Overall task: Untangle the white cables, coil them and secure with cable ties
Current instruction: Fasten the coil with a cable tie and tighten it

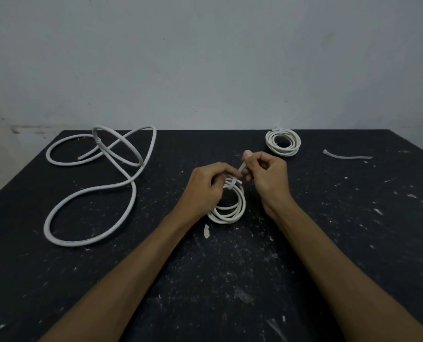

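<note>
A small coil of white cable (230, 208) lies at the middle of the black table (328, 243). A white cable tie (241, 169) is wrapped over the coil's far side. My left hand (205, 186) grips the coil at the tie's head. My right hand (267, 174) pinches the tie's free tail and holds it up. Another coil (283, 141), bound with a tie, rests at the back right. A long thick white cable (94, 191) sprawls in loose loops over the left side of the table.
A spare cable tie (347, 156) lies flat at the far right. A small white scrap (206, 230) sits just in front of the held coil. White specks and scuffs cover the tabletop. A pale wall stands behind the table's back edge.
</note>
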